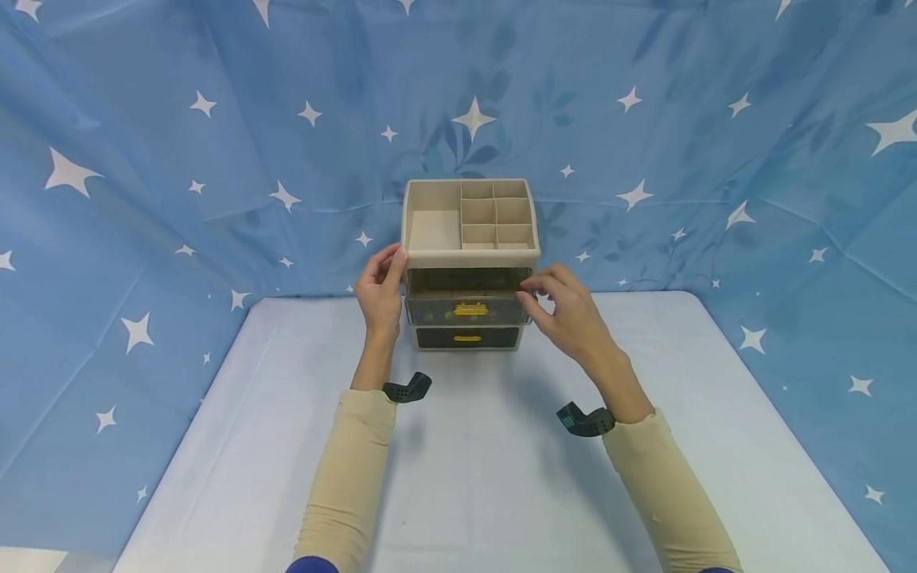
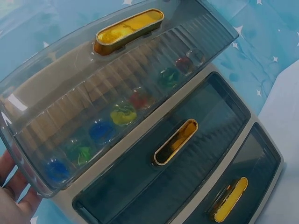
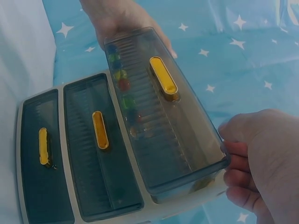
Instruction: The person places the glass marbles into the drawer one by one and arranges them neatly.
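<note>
A beige storage box (image 1: 467, 259) with divided top compartments and dark see-through drawers stands at the table's back. Its top drawer (image 2: 70, 121) is pulled out; through the clear front several coloured glass marbles (image 2: 123, 113) show in a row, beneath a yellow handle (image 2: 130, 30). My left hand (image 1: 381, 288) rests against the box's left side near the top drawer, its thumb up by the front corner. At the drawer's right end, my right hand (image 1: 566, 309) holds the edge between thumb and bent fingers; the fingertips are partly hidden in the right wrist view.
Below, the middle drawer (image 2: 140, 177) and the bottom drawer (image 2: 252, 154) are closed, each with a yellow handle. A white cloth covers the table (image 1: 466, 461). Behind and beside it hangs a blue curtain (image 1: 286, 119) with white stars.
</note>
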Demonstrator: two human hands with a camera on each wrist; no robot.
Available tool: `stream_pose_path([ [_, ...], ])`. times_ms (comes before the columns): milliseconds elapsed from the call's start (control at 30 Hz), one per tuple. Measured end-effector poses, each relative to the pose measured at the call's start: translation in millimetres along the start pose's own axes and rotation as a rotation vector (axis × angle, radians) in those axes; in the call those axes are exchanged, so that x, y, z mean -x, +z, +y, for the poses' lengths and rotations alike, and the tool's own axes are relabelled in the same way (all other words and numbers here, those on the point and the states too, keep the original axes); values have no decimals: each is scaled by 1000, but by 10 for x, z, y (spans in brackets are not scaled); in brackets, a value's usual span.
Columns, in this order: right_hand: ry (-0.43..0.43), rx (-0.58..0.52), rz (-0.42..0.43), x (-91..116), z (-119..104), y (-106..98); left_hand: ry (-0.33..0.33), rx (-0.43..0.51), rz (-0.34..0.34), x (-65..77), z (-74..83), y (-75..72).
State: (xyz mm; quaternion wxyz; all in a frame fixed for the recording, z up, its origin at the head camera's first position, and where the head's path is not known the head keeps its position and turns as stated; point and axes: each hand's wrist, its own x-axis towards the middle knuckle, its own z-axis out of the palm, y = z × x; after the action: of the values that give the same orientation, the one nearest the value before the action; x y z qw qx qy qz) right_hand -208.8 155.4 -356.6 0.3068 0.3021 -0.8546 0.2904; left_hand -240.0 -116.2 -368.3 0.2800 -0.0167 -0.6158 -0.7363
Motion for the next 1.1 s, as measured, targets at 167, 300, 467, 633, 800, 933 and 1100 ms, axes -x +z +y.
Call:
stream_pose_path([
  [167, -6, 19, 3, 20, -8, -15, -9, 3, -2, 8, 18, 10],
  [300, -7, 31, 5, 33, -17, -35, -19, 12, 0, 13, 19, 16],
  [467, 11, 32, 1, 58, -24, -54, -37, -7, 7, 14, 2, 1],
  [633, 30, 41, 6, 91, -32, -81, -30, -50, 2, -56, -141, -48],
  [800, 24, 47, 10, 122, -36, -93, 1, -133, -16, -76, -188, -112],
  [933, 6, 37, 18, 154, -22, -89, 29, -167, -88, -35, -149, -160],
  [1100, 7, 33, 13, 188, -5, -81, 26, -189, -252, 98, 110, -204],
])
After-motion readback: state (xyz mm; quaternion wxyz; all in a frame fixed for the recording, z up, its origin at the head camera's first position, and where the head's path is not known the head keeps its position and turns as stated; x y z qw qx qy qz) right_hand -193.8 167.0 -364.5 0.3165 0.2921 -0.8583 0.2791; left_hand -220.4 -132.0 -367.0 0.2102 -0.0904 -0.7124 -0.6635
